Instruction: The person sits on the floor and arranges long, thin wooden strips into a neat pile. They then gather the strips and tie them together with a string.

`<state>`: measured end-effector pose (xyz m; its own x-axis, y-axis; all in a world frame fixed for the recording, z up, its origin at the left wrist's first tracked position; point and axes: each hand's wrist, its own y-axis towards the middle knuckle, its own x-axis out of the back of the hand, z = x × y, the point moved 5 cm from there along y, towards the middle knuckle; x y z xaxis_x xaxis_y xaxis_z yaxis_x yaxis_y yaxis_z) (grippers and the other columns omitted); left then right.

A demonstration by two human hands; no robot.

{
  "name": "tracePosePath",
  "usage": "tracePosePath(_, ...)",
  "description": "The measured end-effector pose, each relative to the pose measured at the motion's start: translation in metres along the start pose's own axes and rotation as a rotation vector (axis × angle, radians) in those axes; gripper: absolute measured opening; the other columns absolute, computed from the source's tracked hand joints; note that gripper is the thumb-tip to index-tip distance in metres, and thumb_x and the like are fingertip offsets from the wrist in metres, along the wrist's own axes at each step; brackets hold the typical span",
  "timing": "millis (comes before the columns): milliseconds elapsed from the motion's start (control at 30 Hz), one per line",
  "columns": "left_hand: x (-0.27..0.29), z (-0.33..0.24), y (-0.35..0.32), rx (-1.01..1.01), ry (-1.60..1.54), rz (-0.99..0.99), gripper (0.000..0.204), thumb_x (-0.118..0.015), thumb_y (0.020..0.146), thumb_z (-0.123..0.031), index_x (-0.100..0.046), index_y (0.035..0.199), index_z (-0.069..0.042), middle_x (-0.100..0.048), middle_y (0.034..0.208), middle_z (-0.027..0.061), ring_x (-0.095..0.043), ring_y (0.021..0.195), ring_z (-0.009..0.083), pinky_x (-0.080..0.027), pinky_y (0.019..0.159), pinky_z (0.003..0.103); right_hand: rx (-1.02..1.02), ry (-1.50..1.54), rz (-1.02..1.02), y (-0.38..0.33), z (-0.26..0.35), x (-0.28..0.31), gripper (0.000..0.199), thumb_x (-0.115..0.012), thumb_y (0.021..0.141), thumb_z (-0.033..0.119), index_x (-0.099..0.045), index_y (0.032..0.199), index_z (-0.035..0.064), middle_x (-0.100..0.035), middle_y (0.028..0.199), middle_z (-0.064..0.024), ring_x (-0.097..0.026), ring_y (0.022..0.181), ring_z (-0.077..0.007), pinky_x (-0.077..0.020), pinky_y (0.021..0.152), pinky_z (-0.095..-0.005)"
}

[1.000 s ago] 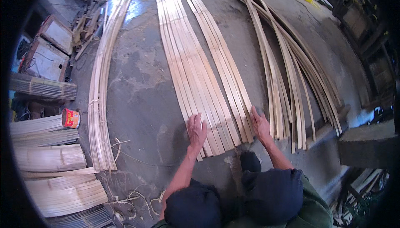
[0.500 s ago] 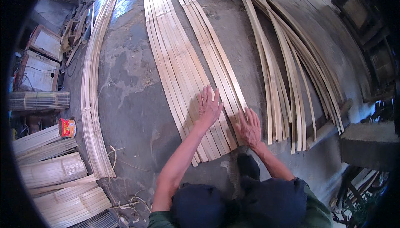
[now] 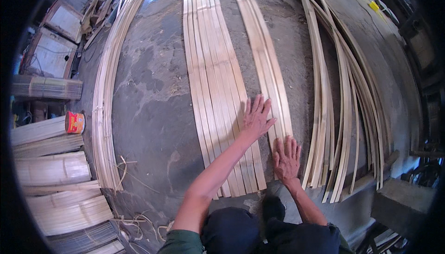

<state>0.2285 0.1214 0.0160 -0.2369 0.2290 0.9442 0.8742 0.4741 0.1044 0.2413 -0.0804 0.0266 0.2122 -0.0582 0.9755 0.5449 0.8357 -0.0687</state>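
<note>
A wide row of pale split bamboo strips (image 3: 215, 91) lies flat on the floor, side by side, running away from me. To its right, across a gap, is a narrower bundle of similar strips (image 3: 266, 66). My left hand (image 3: 256, 119) spans the gap between them, palm down with fingers spread. Its wrist is over the wide row's right edge and its fingertips reach the narrow bundle's left side. My right hand (image 3: 286, 161) rests flat over the narrow bundle's near end, fingers stretched forward. Neither hand is closed around a strip.
Loose long strips (image 3: 320, 115) fan out at the right, their near ends by a pole (image 3: 371, 177). Another long bundle (image 3: 107, 101) lies at the left. Beyond it are stacked slat bundles (image 3: 55, 168) and a red-yellow tin (image 3: 74, 122). A concrete block (image 3: 399, 203) stands at lower right.
The whole view has shifted. My left hand has slid from the wide row to its right edge and the gap. My right hand has moved onto the narrow bundle's near end.
</note>
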Motion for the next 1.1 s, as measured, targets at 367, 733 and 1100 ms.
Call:
tracePosePath(367,0.04,0.045,-0.073,0.318,-0.391,-0.195,0.061,-0.063,0.086,-0.033,-0.045,0.138,-0.006,-0.038,0.147,0.0193,-0.029,0.14,0.0357,-0.015,0.117,0.053,0.0,0.081,-0.124,-0.008,-0.007,0.016,0.049,-0.048,0.098,0.032,-0.047,0.142,0.0096,-0.032,0.153,-0.0214,-0.028,0.143,-0.0397,-0.0169,0.118,-0.0546)
tracePosePath(733,0.06,0.111,-0.217,0.924,-0.03,-0.283,0.03,-0.07,0.08,-0.029,-0.06,0.1,-0.008,-0.051,0.112,0.0136,-0.048,0.111,0.0327,-0.039,0.095,0.047,0.191,0.257,-0.081,-0.05,0.06,0.004,0.052,-0.058,0.092,0.027,-0.047,0.14,0.0116,-0.032,0.15,-0.0227,-0.028,0.141,-0.04,-0.015,0.115,-0.0615)
tracePosePath(1100,0.051,0.122,-0.213,0.939,-0.306,-0.256,0.037,-0.064,0.088,-0.025,-0.053,0.111,0.002,-0.062,0.095,0.0208,-0.062,0.089,0.0377,-0.049,0.081,0.047,0.317,0.356,-0.121,-0.084,0.083,-0.016,0.048,-0.061,0.09,0.021,-0.051,0.136,0.0117,-0.036,0.147,-0.0212,-0.041,0.132,-0.0392,-0.0332,0.108,-0.0555)
